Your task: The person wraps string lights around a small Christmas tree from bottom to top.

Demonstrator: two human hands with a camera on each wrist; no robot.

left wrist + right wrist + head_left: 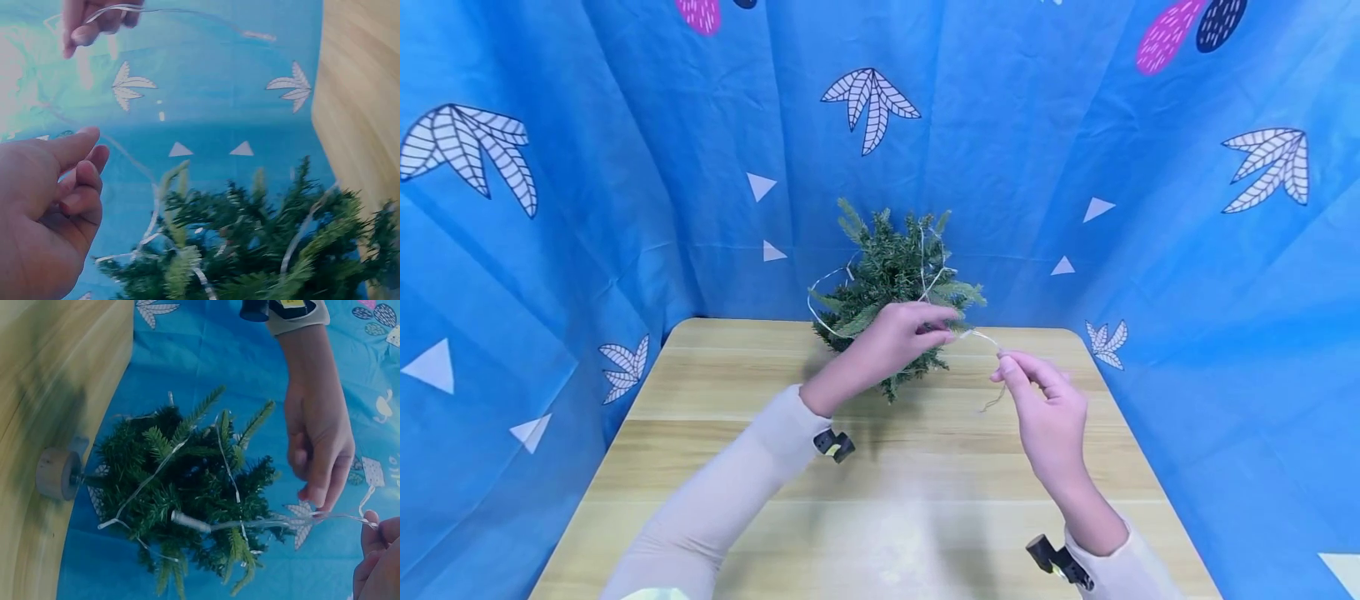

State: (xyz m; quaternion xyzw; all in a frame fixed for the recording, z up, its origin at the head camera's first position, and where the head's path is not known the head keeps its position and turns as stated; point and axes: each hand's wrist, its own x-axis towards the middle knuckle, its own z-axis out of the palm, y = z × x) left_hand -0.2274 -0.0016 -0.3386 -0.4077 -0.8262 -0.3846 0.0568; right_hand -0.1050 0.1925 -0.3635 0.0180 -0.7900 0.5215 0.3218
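A small artificial Christmas tree [891, 271] stands at the far side of the table, with a clear string light [824, 279] looped around its branches. My right hand [1048, 417], to the right of the tree, pinches the string light between thumb and fingers. A doubled length with a pale tube-like end [190, 522] hangs from that grip. In front of the tree, my left hand [898, 337] has loosely bent fingers, thumb and fingertips apart. Its fingertips are right at the stretch of wire [985, 335] running between tree and right hand.
The tree's round wooden base [57, 474] rests on the wood-grain table [760, 358]. A blue patterned curtain [1000, 150] surrounds the table at the back and sides. Each sleeve cuff carries a black wrist camera [835, 446].
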